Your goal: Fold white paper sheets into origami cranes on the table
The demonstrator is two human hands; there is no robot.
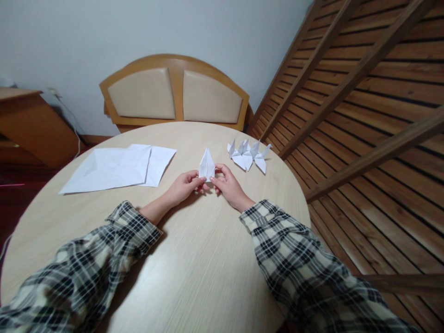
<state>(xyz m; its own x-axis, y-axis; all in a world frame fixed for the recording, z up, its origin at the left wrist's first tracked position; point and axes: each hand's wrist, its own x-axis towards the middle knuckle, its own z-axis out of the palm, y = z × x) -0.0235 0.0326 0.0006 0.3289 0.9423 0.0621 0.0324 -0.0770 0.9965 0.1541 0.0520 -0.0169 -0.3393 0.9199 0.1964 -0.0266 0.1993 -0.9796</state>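
A small folded white paper piece [207,164], pointed at the top, stands between my two hands over the round wooden table [194,259]. My left hand [185,185] pinches its lower left edge. My right hand [227,184] pinches its lower right edge. Both arms wear checked sleeves. Just right of the hands lie several finished white paper cranes [248,155] in a small cluster.
Flat creased white paper sheets [118,167] lie on the table's left part. A wooden chair with padded back [175,92] stands behind the table. A wooden cabinet [31,120] is at far left. A slatted wooden wall [364,115] runs along the right.
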